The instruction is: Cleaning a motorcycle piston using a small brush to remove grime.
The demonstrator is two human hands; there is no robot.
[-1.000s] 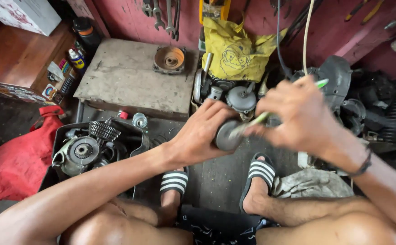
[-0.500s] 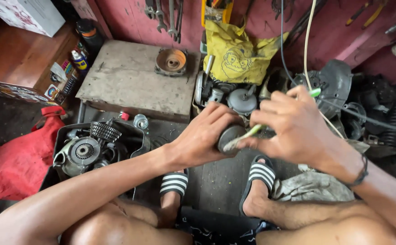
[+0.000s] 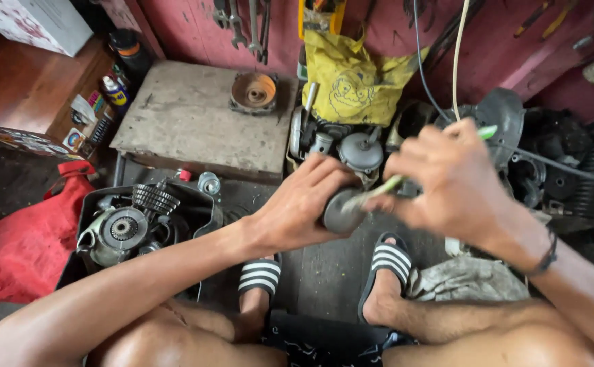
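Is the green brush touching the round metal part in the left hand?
Touching. The head view shows the left hand gripping the round metal part, and the tip of the green brush, held by the right hand, rests against its top edge.

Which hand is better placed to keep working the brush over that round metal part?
The right hand. It already grips the green-handled brush, whose tip lies on the round grey metal part. The left hand is wrapped around that part and holds it, so it is probably best left as the support.
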